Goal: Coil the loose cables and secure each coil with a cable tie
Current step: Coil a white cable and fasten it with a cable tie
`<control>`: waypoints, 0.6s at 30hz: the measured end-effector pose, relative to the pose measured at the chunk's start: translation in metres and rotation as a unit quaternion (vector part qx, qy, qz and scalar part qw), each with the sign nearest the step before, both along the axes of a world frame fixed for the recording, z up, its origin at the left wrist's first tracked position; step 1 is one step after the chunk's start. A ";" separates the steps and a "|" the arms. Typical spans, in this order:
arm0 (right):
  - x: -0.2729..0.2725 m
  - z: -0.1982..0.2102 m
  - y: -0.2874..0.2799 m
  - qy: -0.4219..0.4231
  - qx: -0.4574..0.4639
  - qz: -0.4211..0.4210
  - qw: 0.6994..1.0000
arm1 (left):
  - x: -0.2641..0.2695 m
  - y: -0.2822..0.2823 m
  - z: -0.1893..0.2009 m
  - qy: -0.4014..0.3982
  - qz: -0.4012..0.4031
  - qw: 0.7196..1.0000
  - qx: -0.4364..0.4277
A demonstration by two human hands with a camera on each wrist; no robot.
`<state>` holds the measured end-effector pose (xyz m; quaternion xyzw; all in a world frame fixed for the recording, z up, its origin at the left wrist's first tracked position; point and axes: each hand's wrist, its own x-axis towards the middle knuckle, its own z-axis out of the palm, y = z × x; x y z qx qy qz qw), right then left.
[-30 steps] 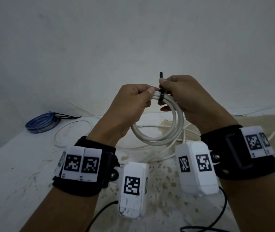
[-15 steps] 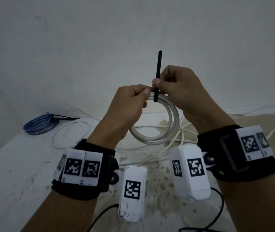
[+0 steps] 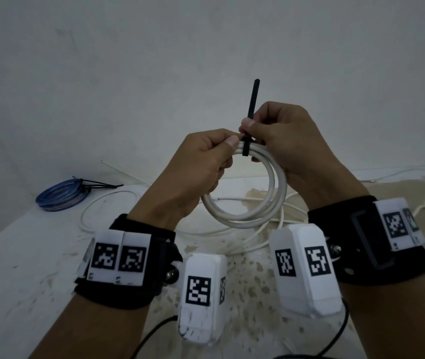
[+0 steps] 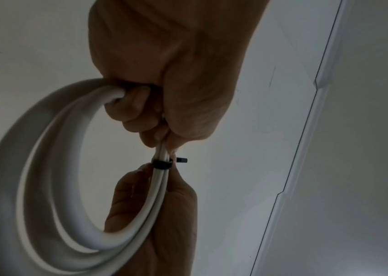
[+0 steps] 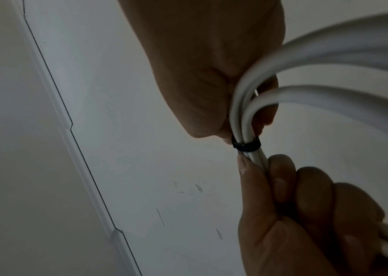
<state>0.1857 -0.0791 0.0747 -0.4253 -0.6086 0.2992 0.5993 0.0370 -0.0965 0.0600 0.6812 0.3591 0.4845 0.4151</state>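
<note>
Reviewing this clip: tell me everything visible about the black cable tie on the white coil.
The black cable tie is a thin, plastic-looking strap looped snugly around the bundled strands at the top of the white cable coil. Its free tail stands nearly upright above the loop. The right hand pinches the tail just above the loop; the left hand grips the coil right beside it.

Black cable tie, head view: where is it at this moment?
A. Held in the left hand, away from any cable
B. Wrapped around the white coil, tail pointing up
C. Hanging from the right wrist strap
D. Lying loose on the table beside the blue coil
B: the black cable tie loops around the white coil near its top, and its tail rises above the right hand that pinches it, while the left hand holds the coil.
</note>
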 end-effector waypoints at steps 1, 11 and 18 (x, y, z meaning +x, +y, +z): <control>0.000 -0.001 0.000 -0.002 -0.002 -0.003 1.000 | 0.000 0.000 0.000 0.008 0.001 1.000 0.004; 0.000 -0.008 0.002 -0.004 -0.046 -0.012 0.999 | -0.002 0.002 -0.003 0.093 0.040 0.994 0.049; -0.008 -0.011 0.004 -0.061 0.010 -0.028 0.998 | -0.016 0.002 0.001 0.135 0.024 0.990 0.041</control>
